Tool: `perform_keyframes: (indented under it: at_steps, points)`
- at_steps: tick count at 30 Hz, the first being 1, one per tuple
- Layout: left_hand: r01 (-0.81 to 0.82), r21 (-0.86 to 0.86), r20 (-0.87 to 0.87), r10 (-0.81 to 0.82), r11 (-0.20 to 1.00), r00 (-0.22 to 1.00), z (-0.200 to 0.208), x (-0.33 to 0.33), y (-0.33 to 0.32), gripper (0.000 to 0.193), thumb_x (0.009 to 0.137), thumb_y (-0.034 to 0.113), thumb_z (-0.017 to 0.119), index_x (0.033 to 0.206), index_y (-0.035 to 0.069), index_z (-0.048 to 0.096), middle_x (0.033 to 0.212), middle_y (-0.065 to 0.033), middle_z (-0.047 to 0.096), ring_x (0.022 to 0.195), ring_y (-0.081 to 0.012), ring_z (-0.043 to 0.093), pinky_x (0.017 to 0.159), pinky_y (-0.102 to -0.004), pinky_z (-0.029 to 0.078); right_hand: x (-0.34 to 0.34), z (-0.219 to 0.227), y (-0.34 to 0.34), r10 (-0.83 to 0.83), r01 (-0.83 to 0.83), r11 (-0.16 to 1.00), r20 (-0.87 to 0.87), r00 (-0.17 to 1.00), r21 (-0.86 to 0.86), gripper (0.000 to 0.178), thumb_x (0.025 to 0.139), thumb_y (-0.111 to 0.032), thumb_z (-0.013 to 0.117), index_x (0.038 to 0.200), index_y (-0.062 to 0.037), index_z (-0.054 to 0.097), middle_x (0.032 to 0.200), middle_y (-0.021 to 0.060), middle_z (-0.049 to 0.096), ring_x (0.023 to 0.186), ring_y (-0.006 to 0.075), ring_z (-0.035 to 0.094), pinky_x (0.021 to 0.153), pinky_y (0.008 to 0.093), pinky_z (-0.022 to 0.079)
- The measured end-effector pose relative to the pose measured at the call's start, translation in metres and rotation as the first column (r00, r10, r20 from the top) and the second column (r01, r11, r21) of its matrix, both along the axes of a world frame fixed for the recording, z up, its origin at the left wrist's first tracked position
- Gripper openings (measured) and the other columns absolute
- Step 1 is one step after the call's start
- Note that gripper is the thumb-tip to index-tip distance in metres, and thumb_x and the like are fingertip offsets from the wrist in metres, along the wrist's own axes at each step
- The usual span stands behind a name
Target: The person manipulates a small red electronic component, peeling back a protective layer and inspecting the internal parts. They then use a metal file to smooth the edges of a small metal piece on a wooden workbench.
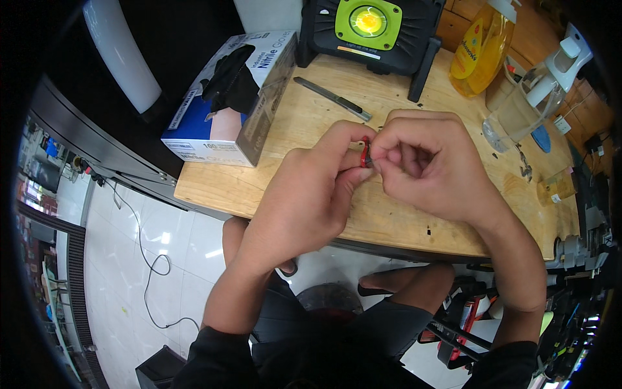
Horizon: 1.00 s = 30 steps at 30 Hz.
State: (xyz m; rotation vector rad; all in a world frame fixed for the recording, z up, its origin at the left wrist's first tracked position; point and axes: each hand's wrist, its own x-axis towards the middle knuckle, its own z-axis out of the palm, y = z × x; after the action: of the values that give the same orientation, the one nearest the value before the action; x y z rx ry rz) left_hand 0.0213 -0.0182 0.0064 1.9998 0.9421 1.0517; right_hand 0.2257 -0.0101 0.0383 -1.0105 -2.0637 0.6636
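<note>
Above the wooden table, my left hand (301, 191) pinches a small red-and-black piece (365, 153) between thumb and fingers. Its exact kind is too small to make out. My right hand (437, 162) meets it from the right, thumb and index finger pressed together at the piece's dark end. Whether those fingertips grip that end or something finer is hidden. A snap-off utility knife (332, 98) lies on the wood just beyond both hands.
At the back left stands a box of black gloves (249, 139). A black-and-green work light (369, 48) shines behind the knife. A yellow pump bottle (476, 55) and a clear spray bottle (521, 110) stand at the right. A cable (144, 246) runs across the floor.
</note>
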Motion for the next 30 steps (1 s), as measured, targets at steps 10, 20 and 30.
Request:
perform_keyframes:
  at_steps: [10, 20, 30]
  points:
    - [-0.041, 0.021, 0.031, 0.04, 0.999, 0.999, 0.0, 0.001, 0.002, 0.032, 0.094, -0.001, 0.069, 0.123, 0.003, 0.058, 0.088, -0.0124, 0.079, 0.088, -0.0164, 0.076, 0.078, -0.027, 0.053, 0.003, 0.001, 0.0, -0.061, 0.058, 0.992, -0.025, 0.998, -0.114, 0.007, 0.082, -0.005, 0.074, 0.087, -0.0011, 0.071, 0.071, 0.0017, 0.062, 0.055, 0.005, 0.049, 0.051, 0.0237, 0.039]
    - [-0.071, 0.07, 0.004, 0.071, 0.995, 0.997, -0.003, 0.003, 0.001, 0.031, 0.093, -0.001, 0.07, 0.122, 0.003, 0.059, 0.089, -0.0145, 0.078, 0.09, -0.0247, 0.078, 0.078, -0.0293, 0.054, -0.002, 0.004, -0.006, -0.044, 0.04, 0.993, -0.036, 0.998, -0.111, 0.009, 0.081, -0.005, 0.075, 0.088, -0.0007, 0.071, 0.072, 0.0042, 0.063, 0.054, 0.0064, 0.051, 0.051, 0.0246, 0.041]
    - [-0.076, 0.082, 0.006, 0.076, 0.994, 0.997, -0.003, 0.004, 0.0, 0.032, 0.093, -0.001, 0.068, 0.123, 0.004, 0.058, 0.092, -0.0152, 0.078, 0.091, -0.0263, 0.078, 0.078, -0.0308, 0.055, -0.005, 0.002, -0.008, -0.093, 0.093, 0.996, 0.012, 0.996, 0.0, 0.007, 0.081, -0.007, 0.076, 0.083, -0.0025, 0.07, 0.068, 0.0024, 0.062, 0.054, 0.0067, 0.052, 0.051, 0.0247, 0.041]
